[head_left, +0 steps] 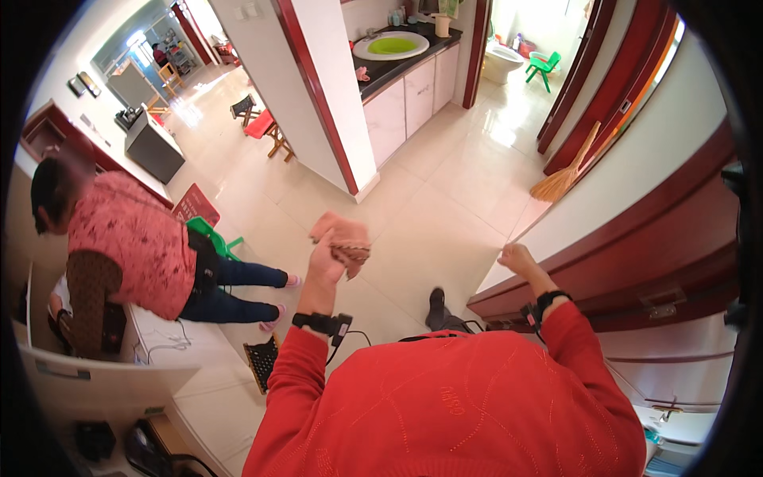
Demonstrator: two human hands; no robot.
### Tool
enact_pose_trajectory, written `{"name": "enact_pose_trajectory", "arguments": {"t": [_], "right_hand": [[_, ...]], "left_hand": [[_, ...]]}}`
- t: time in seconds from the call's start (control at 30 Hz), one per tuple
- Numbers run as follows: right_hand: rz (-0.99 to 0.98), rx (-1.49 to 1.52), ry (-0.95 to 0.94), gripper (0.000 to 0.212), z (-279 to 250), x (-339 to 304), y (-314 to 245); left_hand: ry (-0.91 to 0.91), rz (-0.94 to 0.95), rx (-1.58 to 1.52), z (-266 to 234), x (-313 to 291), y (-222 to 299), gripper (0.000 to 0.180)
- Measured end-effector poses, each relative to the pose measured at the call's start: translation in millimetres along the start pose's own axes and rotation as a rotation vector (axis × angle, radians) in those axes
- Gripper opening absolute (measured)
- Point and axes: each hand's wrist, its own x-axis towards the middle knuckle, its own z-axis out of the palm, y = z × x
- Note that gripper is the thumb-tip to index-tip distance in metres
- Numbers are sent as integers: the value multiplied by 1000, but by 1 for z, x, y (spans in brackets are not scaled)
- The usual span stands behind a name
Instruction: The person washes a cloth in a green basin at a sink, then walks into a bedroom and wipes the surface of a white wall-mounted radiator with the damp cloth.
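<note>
A crumpled pinkish-brown cloth (343, 235) is bunched in my left hand (323, 264), which is raised in front of me with its fingers closed round it. Part of the cloth sticks out past the fingers on the far side. To the right, my right hand (518, 258) is held up near the edge of the white wall, its fingers curled in. Nothing shows in that hand, though the inside of the fist is turned away. Both wrists carry black bands with cables, below which my red sleeves begin.
On the left a person in a pink vest (135, 238) bends over a white cabinet (163, 338), beside a green chair (211, 236). A low folding stool (261, 362) stands near my left arm. Ahead are a sink counter (409, 65), a wall corner (334, 119) and a straw broom (560, 181).
</note>
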Motion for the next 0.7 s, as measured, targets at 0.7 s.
{"name": "enact_pose_trajectory", "arguments": {"t": [0.7], "right_hand": [[-502, 636, -117, 59, -201, 400, -223]], "left_hand": [[-37, 53, 170, 241, 343, 75, 43]]}}
